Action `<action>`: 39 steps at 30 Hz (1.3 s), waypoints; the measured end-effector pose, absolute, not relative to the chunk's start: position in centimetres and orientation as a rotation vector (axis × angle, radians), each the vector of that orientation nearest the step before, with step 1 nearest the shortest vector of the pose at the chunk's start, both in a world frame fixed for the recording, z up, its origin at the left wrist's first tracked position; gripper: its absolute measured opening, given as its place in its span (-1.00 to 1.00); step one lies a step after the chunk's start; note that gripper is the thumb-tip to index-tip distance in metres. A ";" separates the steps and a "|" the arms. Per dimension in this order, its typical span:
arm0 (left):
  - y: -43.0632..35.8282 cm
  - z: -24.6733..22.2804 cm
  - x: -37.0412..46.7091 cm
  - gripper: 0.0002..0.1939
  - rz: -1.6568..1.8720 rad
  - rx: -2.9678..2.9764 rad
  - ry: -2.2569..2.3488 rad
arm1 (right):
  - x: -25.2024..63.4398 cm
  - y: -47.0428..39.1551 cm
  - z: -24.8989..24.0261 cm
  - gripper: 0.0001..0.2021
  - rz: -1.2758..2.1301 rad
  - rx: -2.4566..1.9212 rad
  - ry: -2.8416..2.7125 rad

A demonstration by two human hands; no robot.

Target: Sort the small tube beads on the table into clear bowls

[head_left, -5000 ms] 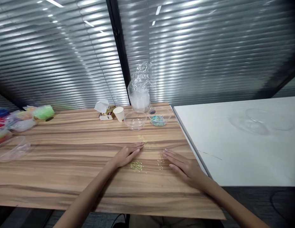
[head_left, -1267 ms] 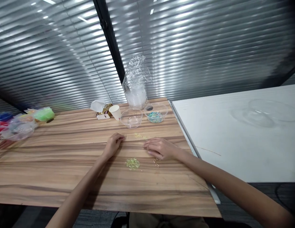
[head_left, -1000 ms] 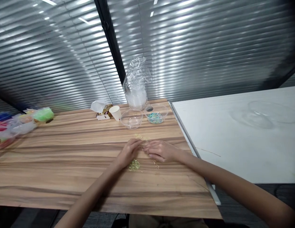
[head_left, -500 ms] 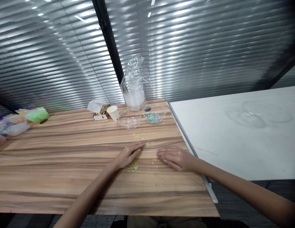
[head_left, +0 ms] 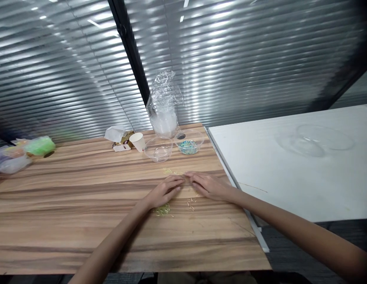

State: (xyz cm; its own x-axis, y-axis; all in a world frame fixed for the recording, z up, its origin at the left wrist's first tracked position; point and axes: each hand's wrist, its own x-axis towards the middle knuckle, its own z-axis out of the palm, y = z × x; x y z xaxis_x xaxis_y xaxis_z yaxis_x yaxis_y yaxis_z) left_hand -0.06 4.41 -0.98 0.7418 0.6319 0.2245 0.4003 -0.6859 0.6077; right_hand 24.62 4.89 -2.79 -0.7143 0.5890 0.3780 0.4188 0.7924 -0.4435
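Green bits [head_left: 163,210] lie nearer the left hand [head_left: 162,194] than the right hand [head_left: 212,187], towards the table's [head_left: 68,221] near edge; I cannot tell either grip.

Light: fairly bright, diffuse indoors | Glare: white bands on the blinds [head_left: 245,79], brightest near centre; short streaks above | Shadows: soft, beneath the left forearm [head_left: 121,232]; dim below the surface's [head_left: 83,236] near edge | Quality: yellow-green bits [head_left: 162,210] looked soft; wide-angle bending, upper-right corner darkened
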 end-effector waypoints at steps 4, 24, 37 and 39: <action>4.3 -0.3 0.5 -0.68 0.596 2.389 0.714 | 24.4 5.3 -3.1 -0.64 0.407 -0.751 -2.460; 4.2 -0.8 -0.1 -0.72 0.646 2.423 0.692 | 24.8 4.9 -3.1 -0.67 0.334 -0.657 -2.513; 4.0 -1.5 -1.7 -0.75 0.693 2.419 0.757 | 21.6 5.8 -3.0 -0.75 0.558 -0.528 -2.475; 3.8 -1.4 -1.8 -0.75 0.682 2.409 0.776 | 21.5 5.9 -3.1 -0.75 0.603 -0.523 -2.489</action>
State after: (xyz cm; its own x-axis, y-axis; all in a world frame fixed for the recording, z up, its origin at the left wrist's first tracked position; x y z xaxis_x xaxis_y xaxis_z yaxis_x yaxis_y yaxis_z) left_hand -1.79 3.80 -1.38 0.7100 0.6373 0.2995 0.3787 -0.7042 0.6006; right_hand 21.50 5.94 -3.06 -0.7895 0.4714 0.3931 0.2391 0.8260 -0.5105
